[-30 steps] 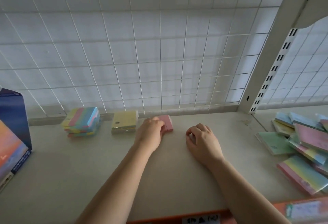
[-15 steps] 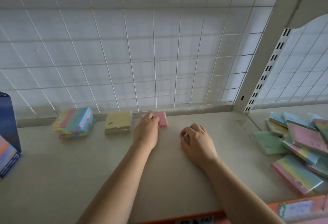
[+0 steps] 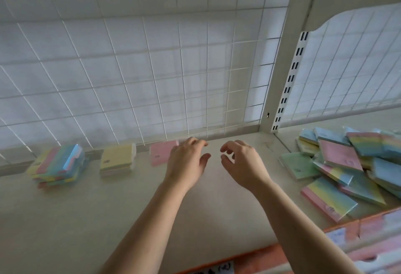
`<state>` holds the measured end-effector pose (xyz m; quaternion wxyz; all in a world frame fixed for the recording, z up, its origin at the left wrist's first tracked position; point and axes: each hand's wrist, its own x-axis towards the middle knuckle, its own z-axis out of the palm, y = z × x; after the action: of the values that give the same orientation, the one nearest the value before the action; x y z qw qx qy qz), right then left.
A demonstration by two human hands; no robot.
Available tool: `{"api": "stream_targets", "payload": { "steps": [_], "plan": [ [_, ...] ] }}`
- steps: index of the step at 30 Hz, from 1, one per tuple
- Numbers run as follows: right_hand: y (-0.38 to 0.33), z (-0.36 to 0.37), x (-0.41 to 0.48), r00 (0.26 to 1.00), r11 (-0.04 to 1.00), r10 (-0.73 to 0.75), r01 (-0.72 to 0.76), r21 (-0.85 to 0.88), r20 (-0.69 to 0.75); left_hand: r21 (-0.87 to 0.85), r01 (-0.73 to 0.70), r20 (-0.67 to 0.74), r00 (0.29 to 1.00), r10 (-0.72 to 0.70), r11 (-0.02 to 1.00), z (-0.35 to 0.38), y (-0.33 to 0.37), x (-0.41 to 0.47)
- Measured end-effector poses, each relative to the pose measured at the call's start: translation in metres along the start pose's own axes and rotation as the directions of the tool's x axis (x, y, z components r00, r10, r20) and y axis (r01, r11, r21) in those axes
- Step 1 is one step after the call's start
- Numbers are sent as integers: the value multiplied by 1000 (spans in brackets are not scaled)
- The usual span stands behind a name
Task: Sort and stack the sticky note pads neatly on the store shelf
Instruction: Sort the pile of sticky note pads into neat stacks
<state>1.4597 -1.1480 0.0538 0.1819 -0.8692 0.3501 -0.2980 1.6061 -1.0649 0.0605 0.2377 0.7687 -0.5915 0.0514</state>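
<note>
- Pink and flat, the pink pad [image 3: 161, 153] is free now. The left hand [image 3: 186, 163] has let go of it, and its fingers are spread loose, holding nothing.
- The right hand [image 3: 243, 163] was a fist on the shelf [image 3: 217, 213] a moment ago. Now it is lifted, with its fingers loosely bent, and it is empty too.
- The pink pad lies at the back of the shelf by the wire grid [image 3: 152, 78], just right of the yellow pad [image 3: 117, 160].
- Further left sits the many-coloured stack [image 3: 57, 165].
- So this pad looks placed. I think the messy pile [image 3: 347, 165] on the right, well apart, comes next.
</note>
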Motion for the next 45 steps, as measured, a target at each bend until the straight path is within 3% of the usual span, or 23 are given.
{"api": "stream_targets", "payload": {
  "steps": [19, 27, 33, 40, 45],
  "plan": [
    [152, -149, -25, 949, 924, 252, -295, -244, -191, -162, -175, 30, 983, 183, 971, 61, 152, 41],
    [183, -172, -28, 906, 862, 424, -396, -317, 18, -197, -169, 44, 983, 181, 966, 73, 189, 51],
    [191, -175, -21, 874, 874, 442, -369, -317, 200, -205, -149, 67, 984, 165, 967, 81, 195, 50],
    [193, -176, -20, 871, 870, 453, -385, -308, 191, -216, -129, 56, 988, 144, 968, 83, 194, 49],
    [191, -178, -24, 883, 873, 462, -435, -221, 86, -223, -112, 72, 989, 131, 968, 84, 194, 49]
  ]
}}
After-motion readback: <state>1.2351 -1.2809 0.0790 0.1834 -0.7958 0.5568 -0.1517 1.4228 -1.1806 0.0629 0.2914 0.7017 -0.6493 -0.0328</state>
